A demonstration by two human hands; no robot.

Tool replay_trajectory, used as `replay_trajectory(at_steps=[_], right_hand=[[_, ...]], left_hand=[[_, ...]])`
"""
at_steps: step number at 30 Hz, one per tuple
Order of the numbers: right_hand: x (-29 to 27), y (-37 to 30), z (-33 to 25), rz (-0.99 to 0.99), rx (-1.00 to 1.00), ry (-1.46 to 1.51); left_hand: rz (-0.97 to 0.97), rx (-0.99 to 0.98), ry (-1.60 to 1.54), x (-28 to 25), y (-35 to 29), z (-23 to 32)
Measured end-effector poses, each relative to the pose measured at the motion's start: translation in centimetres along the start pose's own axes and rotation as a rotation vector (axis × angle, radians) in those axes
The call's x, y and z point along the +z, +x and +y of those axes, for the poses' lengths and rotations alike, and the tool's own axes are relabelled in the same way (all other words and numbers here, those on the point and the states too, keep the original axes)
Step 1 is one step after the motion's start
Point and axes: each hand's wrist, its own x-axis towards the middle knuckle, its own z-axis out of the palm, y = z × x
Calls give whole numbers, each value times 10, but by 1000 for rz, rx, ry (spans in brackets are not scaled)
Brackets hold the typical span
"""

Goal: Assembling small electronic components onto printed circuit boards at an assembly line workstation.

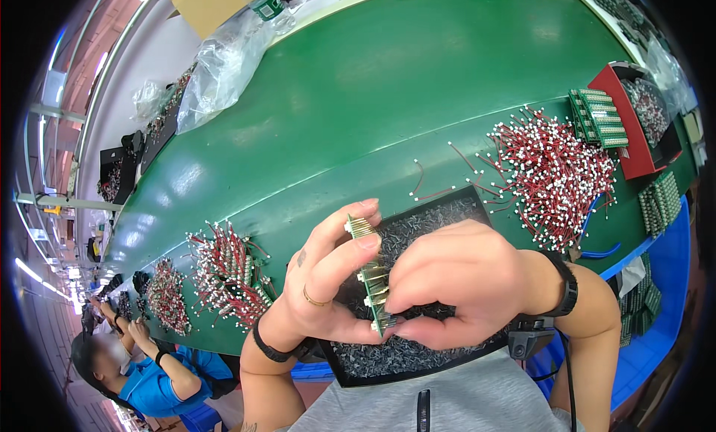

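Currently, head view: L hand (317, 272) clasps green PCB (367, 283) by its ends, on edge above black tray (333, 366) of small dark pcs (447, 208), R hand (462, 279) nearly closed at PCB's lower pins (can't tell if gripping anything), red/white wires (552, 178) heaped on worktop (335, 111) to R.
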Motion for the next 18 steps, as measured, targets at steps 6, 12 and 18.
replay_trajectory(at_steps=[6, 12, 18], right_hand=[[1, -2, 2, -68, -14, -53], [2, -3, 1, 42, 17, -31], [4, -3, 2, -45, 33, -77]], left_hand=[[12, -12, 73, 2, 2, 4], [62, -59, -3, 0, -3, 2], [33, -42, 10, 0, -1, 1]])
